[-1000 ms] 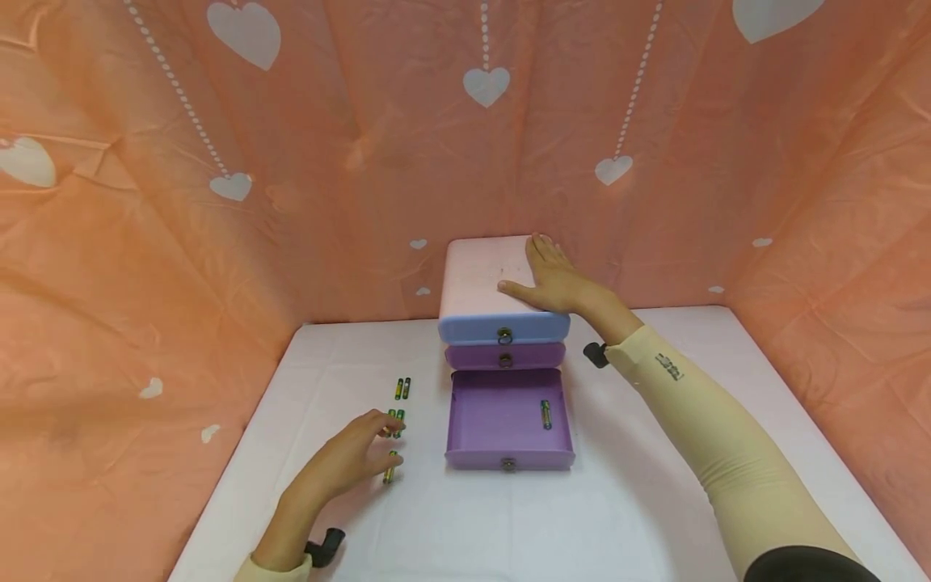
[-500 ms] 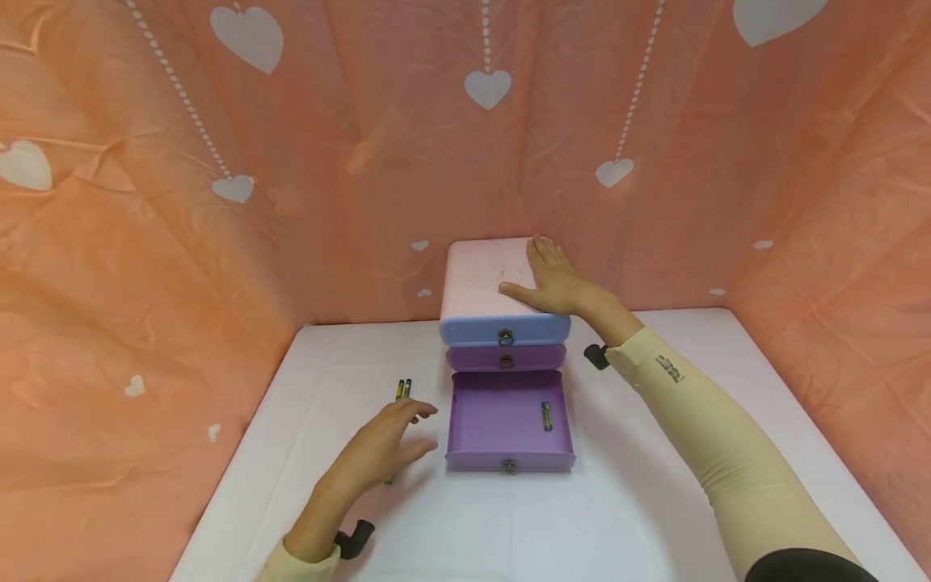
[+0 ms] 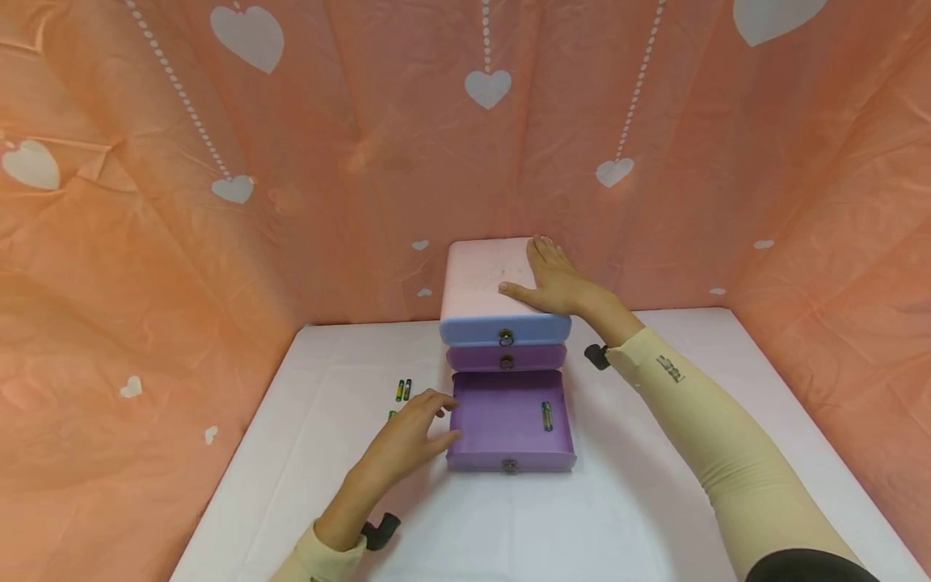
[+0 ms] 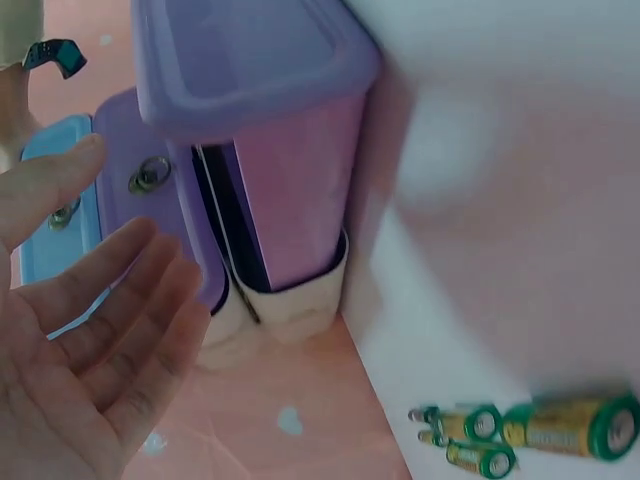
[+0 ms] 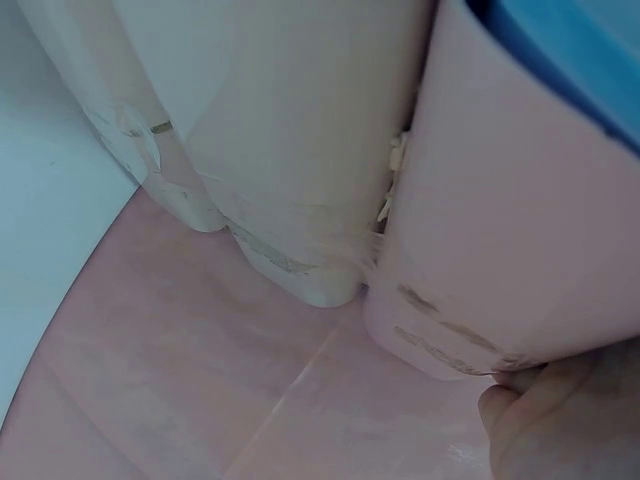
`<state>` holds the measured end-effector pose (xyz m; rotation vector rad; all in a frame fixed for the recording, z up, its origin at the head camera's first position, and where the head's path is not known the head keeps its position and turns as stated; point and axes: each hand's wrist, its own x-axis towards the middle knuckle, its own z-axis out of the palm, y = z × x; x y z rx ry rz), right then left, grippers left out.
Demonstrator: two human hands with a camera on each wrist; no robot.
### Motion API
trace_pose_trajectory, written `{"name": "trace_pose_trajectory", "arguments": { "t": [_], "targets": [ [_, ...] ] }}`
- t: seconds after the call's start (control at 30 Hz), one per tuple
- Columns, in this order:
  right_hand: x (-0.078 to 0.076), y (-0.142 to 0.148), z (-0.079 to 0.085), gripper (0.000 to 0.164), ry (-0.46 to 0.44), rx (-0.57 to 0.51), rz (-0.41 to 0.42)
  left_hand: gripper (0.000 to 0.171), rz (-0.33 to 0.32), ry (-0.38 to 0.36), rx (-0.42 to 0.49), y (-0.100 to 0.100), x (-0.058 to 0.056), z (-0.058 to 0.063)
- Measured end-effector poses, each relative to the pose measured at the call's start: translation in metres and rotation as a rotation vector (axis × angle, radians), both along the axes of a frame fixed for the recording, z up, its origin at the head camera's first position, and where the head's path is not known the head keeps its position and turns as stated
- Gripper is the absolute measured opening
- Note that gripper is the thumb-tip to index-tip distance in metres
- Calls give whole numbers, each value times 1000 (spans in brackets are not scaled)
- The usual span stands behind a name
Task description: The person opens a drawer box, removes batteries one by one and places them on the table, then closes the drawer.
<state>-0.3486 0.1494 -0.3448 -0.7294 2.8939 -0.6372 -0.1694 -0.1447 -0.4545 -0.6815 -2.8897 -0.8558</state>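
A small chest of drawers (image 3: 480, 279) has a pink top and a blue upper drawer front. Its bottom purple drawer (image 3: 483, 462) is pulled out, with one green-and-gold battery (image 3: 547, 416) lying inside on the right. My left hand (image 3: 409, 436) hovers at that drawer's left wall, fingertips overlapping it. The left wrist view shows the palm and spread fingers (image 4: 130, 330) holding nothing. My right hand (image 3: 556, 283) rests flat on the chest's top, fingers straight. Several batteries (image 4: 570, 428) lie on the table left of the chest, partly hidden by my left hand in the head view.
The white-covered table (image 3: 618, 501) stretches round the chest. Behind it hangs an orange-pink curtain (image 3: 364, 202) with white hearts, which also closes off both sides. The middle purple drawer (image 3: 473, 357) is pushed in further than the bottom one.
My left hand has moved right, from over the loose batteries to the pulled-out drawer's left wall. My right hand, the chest and the battery in the drawer have stayed put.
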Motion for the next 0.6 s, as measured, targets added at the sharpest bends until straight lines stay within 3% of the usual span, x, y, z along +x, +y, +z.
{"name": "trace_pose_trajectory", "arguments": {
  "t": [0.23, 0.6],
  "targets": [
    [0, 1, -1, 110, 3, -8, -6, 38, -56, 15, -4, 18, -3, -2],
    [-1, 0, -3, 111, 11, -1, -6, 40, -122, -26, 23, 41, -9, -3]
  ]
}}
